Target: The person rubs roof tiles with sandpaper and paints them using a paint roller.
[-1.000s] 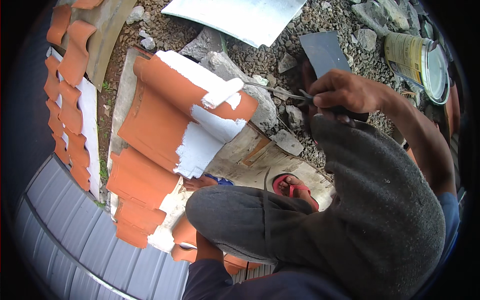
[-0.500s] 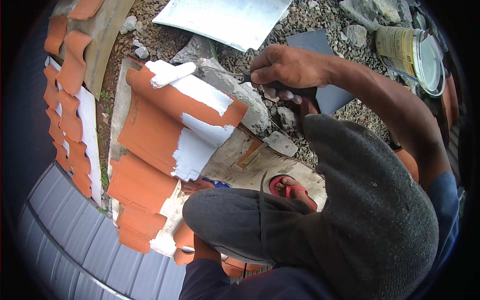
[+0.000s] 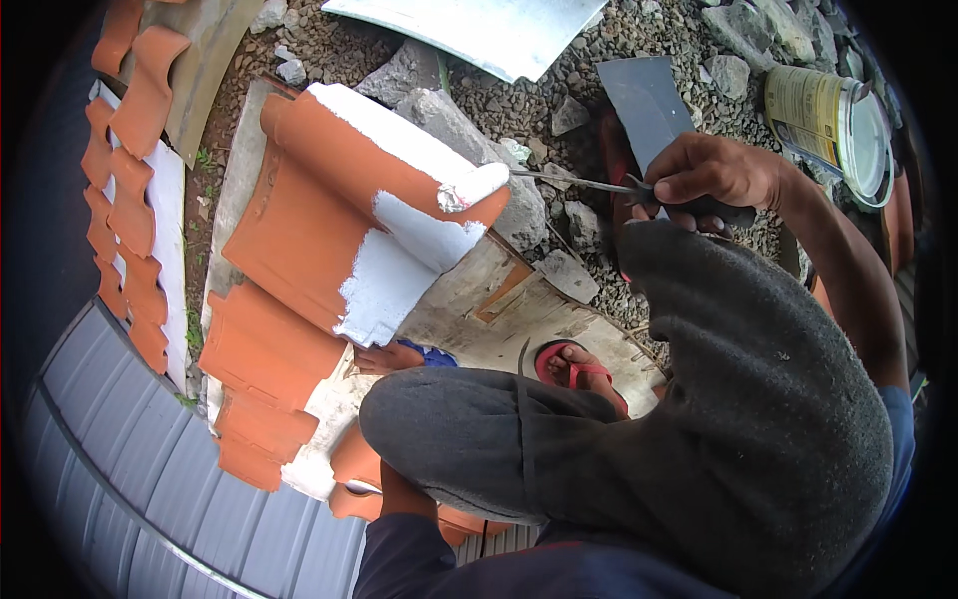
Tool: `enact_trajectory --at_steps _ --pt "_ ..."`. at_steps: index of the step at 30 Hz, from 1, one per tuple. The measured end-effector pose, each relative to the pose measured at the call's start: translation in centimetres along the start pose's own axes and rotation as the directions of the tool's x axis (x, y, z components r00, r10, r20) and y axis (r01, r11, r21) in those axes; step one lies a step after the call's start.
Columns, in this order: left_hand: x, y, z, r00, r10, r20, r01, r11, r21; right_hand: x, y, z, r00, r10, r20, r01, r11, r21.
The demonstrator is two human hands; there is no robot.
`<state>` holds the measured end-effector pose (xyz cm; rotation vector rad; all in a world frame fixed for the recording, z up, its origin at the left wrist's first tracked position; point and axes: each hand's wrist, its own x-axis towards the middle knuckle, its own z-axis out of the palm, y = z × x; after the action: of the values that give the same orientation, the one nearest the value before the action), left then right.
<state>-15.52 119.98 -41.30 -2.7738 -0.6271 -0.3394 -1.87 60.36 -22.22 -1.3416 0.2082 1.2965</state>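
Note:
My right hand [image 3: 717, 183] is closed round the black handle of a paint roller. Its thin metal rod runs left to a small white roller sleeve [image 3: 473, 187], which rests on the right end of an orange roof tile [image 3: 314, 215]. White paint covers a long band along the tile's upper ridge and a patch across its right part; the rest is bare orange. At the tile's lower edge, my left hand [image 3: 384, 358] grips it, partly hidden behind my knee. Blue cloth [image 3: 436, 355] shows beside that hand.
A paint bucket [image 3: 803, 115] stands at the upper right on gravel with rocks. A grey flat sheet [image 3: 644, 105] lies near my right hand. More orange tiles [image 3: 269, 349] sit below and at the far left. Corrugated metal roofing [image 3: 130, 454] spans the lower left.
My right hand has moved right and slightly down, drawing the roller along the tile's ridge from its left end to its right end. The white band now runs along the ridge.

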Motion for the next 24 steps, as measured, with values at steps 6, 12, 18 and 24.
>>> enact_trajectory --at_steps 6,12,18,24 --pt "-0.2 -0.7 0.0 0.986 0.011 0.166 -0.025 0.996 0.084 4.1 -1.5 0.7 0.969 -0.189 -0.160 0.181 0.982 -0.058" --pt "0.0 -2.3 1.3 0.982 0.184 0.051 -0.188 0.979 0.081 1.5 -1.1 0.2 0.998 -0.007 -0.069 0.005 0.999 -0.035" --pt "-0.5 -2.1 2.0 0.985 0.025 0.170 -0.036 0.997 0.065 -0.7 1.4 -1.0 0.994 0.103 -0.026 -0.102 0.994 0.025" --pt "-1.0 -4.5 3.3 0.963 0.184 0.197 -0.236 0.929 0.284 0.6 0.3 -0.4 0.998 0.057 -0.005 -0.056 0.998 0.037"
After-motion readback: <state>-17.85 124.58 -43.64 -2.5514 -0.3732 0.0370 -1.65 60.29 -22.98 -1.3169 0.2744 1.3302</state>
